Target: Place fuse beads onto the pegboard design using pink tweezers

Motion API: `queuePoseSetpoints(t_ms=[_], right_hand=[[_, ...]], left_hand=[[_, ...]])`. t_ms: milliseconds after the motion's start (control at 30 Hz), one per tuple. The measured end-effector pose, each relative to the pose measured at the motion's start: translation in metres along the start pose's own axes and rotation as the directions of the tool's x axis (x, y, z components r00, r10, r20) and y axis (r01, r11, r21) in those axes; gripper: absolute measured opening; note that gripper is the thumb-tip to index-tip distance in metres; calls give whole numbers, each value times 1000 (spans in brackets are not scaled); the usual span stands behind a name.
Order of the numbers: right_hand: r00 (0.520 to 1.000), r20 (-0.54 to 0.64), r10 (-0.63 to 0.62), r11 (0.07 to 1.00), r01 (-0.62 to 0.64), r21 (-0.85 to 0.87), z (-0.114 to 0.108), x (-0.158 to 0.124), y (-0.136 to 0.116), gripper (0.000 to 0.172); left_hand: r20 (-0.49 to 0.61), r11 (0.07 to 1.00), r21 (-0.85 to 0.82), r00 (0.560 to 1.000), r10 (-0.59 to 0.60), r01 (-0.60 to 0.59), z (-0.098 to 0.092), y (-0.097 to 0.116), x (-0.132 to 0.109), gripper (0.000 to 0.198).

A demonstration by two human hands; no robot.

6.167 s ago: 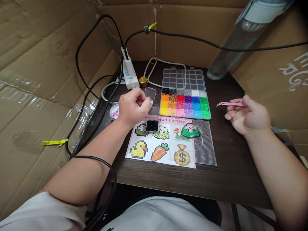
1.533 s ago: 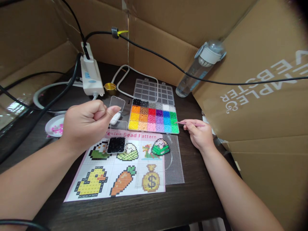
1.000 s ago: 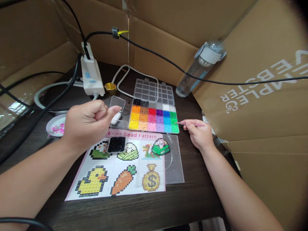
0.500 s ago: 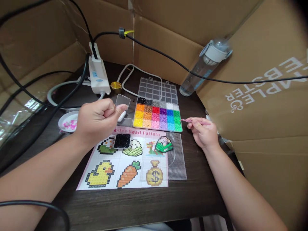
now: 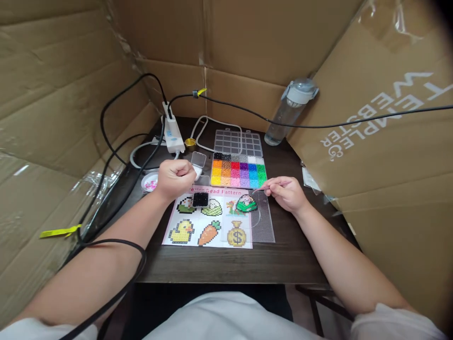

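Note:
Pink tweezers are pinched in my right hand, their tips above the upper edge of a clear pegboard. On the board lies a green, white and black bead figure. My left hand is a closed fist over the left part of the table; whether anything is inside it is hidden. Beside it are a small box of black beads and a clear lid. A printed bead pattern sheet lies partly under the board. Behind it stands the sorted bead case.
A white dish of pink beads is left of my fist. Farther back are a power strip, a gold cup and a water bottle. A black cable crosses above; cardboard walls surround the table.
The view has shifted back, showing more of the table's front edge and my clothes. The tweezers' tips have moved from the green beads in the case to the pegboard's upper edge.

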State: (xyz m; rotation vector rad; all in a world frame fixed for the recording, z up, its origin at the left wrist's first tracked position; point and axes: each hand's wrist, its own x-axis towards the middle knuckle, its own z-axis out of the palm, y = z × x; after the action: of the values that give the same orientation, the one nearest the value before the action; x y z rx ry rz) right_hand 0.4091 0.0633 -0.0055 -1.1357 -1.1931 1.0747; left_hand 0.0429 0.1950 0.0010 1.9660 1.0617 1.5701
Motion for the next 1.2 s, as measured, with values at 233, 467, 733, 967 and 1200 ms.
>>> queuePoseSetpoints(t_ms=[233,467,733,967,1200], right_hand=[[978,208,19,999,-8,-53,3,-2,2,57],[962,269,51,996,-29,-85,-2,-7,-1,40],[959,276,65,990,-27,-140,-7,-13,-3,33],[962,273,-13,981,65,-181,-9,-18,-1,29],[962,271,-26,979,80,-188,-11,-20,-3,22]], left_hand=[[139,989,-149,990,34,-13,-4,8,7,66],[155,990,-120,983,95,-77,-2,5,7,83],[205,981,-84,960,190,-176,-2,0,3,90],[210,969,-77,947,244,-233,-8,-2,5,90],[232,966,-69,937,260,-251,-12,-2,6,89]])
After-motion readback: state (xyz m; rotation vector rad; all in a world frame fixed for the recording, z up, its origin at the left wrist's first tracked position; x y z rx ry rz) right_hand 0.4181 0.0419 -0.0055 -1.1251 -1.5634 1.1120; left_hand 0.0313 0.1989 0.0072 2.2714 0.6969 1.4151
